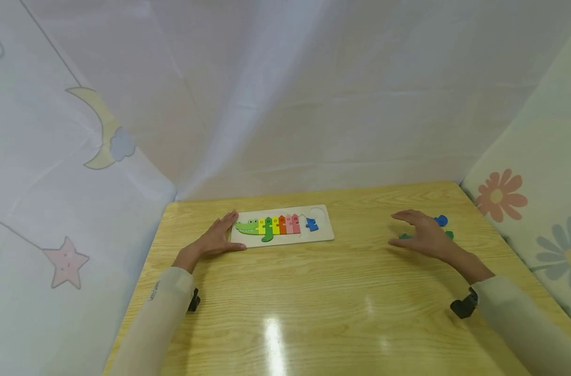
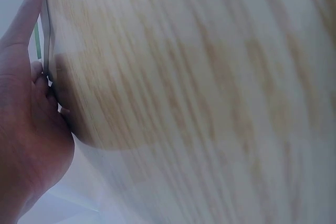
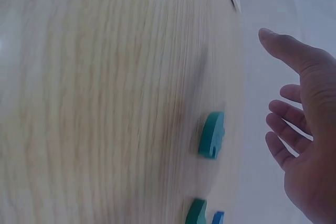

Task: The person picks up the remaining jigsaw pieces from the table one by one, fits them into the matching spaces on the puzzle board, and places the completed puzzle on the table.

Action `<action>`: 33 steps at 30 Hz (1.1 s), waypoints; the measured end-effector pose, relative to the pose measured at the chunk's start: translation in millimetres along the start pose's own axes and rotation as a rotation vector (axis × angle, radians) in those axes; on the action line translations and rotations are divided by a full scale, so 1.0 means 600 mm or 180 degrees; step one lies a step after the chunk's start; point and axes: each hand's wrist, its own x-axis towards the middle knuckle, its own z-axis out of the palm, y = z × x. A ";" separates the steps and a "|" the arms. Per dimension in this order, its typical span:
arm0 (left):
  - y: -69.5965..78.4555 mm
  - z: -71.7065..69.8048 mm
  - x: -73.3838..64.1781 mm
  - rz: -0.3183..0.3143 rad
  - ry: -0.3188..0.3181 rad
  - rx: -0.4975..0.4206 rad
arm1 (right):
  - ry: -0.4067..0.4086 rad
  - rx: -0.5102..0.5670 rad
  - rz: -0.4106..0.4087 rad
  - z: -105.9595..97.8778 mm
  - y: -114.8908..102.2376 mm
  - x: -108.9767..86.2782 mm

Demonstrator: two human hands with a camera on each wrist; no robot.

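A pale wooden puzzle board (image 1: 329, 232) with a crocodile picture lies left of centre on the table. Its green head (image 1: 247, 227) and coloured body pieces (image 1: 282, 224) sit in a row, and a blue piece (image 1: 312, 224) rests a little apart, tilted. My left hand (image 1: 214, 237) holds the board's left end, thumb along the near edge and fingers at the far corner. The right hand (image 1: 424, 235), fingers spread and holding nothing, hovers over loose pieces: a green one (image 3: 212, 136), another green one (image 3: 197, 212) and a blue one (image 1: 441, 220).
The wood-grain table (image 1: 313, 292) reaches back to a pale curtain (image 1: 360, 130). Printed cloth walls stand close on both sides, with a moon (image 1: 104, 128) on the left and flowers (image 1: 498, 196) on the right.
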 end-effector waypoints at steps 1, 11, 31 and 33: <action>0.000 0.000 0.000 -0.0002 -0.0002 -0.0006 | 0.0007 -0.0009 0.0023 -0.004 0.002 -0.004; 0.000 -0.001 0.001 -0.0010 -0.0035 0.0007 | 0.0007 -0.0093 0.0324 -0.035 0.045 -0.043; -0.002 0.001 0.001 -0.0029 -0.0043 0.0005 | 0.0141 -0.0502 0.0175 -0.058 0.111 -0.093; -0.002 0.001 0.001 -0.0026 -0.0047 0.0007 | 0.0143 -0.0514 0.0181 -0.058 0.116 -0.097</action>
